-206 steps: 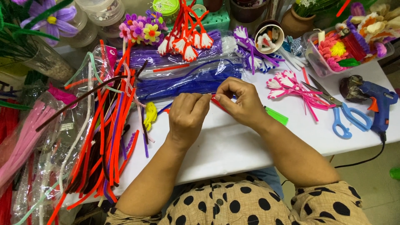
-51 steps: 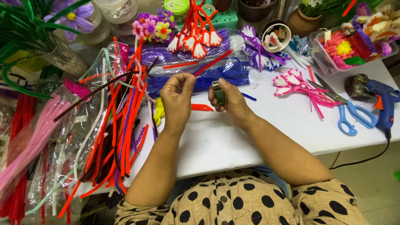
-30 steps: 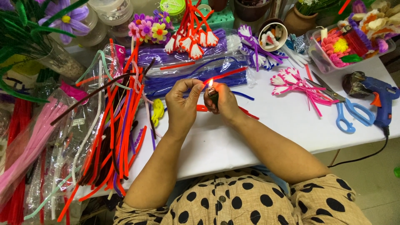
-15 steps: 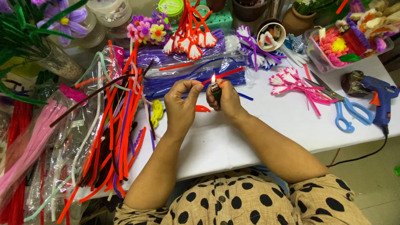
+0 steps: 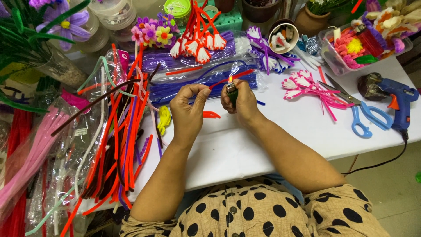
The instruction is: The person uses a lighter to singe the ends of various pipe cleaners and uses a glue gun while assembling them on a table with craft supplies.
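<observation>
We hold a lit lighter (image 5: 232, 91) in our right hand (image 5: 240, 102), fingers wrapped tight around its green body, thumb on top, a small flame standing at its head. Our left hand (image 5: 187, 112) pinches a red stem (image 5: 232, 77) between thumb and fingertips, the other fingers curled in; the stem runs up to the right and passes just at the flame. Both hands hover above the white table (image 5: 245, 149), near its far side. Below them on the table lies a short red piece (image 5: 211, 115), and to its left a yellow piece (image 5: 163, 119). Behind the hands lie clear bags of blue and purple stems (image 5: 193, 81), with red-and-white tassels (image 5: 199, 41) on top. To our left a heap of red, orange and pink stems (image 5: 118, 131) spills over the table edge. To our right lie pink-and-white flowers (image 5: 307, 87), then blue scissors (image 5: 366, 118) and a blue glue gun (image 5: 397, 98), its cord trailing off the table. A clear tray (image 5: 333, 59) of finished flowers sits at the far right.
</observation>
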